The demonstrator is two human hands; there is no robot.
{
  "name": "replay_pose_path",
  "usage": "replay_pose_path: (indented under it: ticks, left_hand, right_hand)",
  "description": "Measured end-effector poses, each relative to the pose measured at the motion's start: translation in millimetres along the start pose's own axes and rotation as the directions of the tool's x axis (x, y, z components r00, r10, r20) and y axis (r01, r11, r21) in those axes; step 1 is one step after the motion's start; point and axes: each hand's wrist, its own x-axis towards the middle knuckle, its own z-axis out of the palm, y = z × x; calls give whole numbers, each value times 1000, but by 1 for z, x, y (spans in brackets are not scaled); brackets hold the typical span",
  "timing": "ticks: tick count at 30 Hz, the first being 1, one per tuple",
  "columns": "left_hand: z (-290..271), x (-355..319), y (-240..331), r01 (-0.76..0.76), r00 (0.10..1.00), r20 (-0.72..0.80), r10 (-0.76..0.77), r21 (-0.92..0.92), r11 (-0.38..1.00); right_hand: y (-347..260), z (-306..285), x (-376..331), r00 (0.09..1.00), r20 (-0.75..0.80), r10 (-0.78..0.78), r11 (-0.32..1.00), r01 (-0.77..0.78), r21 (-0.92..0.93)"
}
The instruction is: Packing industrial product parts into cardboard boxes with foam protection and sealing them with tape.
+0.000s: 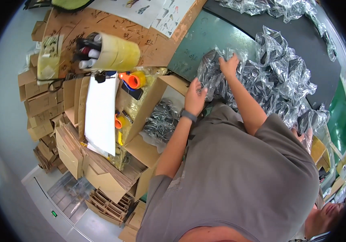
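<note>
A clear plastic bag with a dark item [208, 66] in it lies at the near edge of the green table, and both my hands are on it. My left hand [195, 99] grips its lower left side, with the fingers curled at the plastic. From the right, my right hand [229, 66] presses fingers and thumb into the upper part of the bag. What exactly is inside the bag cannot be made out. More bagged dark items [278, 76] are heaped to the right. Left of my left forearm, an open cardboard box [140, 117] contains several similar bags.
A dark belt [322, 76] runs behind the heap. Another person's hand [300, 136] touches bags at the right. On the left are a yellow pen cup [120, 52], tape dispensers [134, 80], a white sheet [100, 113] and stacked flat cardboard [100, 169].
</note>
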Motion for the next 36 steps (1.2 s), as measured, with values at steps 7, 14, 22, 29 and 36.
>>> replay_pose_path:
  ticks: [7,14,22,29,36]
  left_hand:
    - [50,116,-86,38,989,-141,45,532,846]
    - [86,137,-101,478,855,-7,-519,401,781]
    - [78,142,-112,587,808,-67,-585,158,794]
    - [57,145,-48,193,965,-28,-261,-599,778]
    - [14,82,54,-11,989,-101,-107,-779,627]
  right_hand:
    - [-11,-15,2,865,431,259,965,-214,-150]
    - [-10,-9,-27,926,359,117,930,25,-368]
    - [-45,-3,-9,777,563,281,933,-83,-350]
    - [-60,-14,1,854,516,65,994,-98,37]
    - [-165,-118,-46,830,498,-250,832,-80,550]
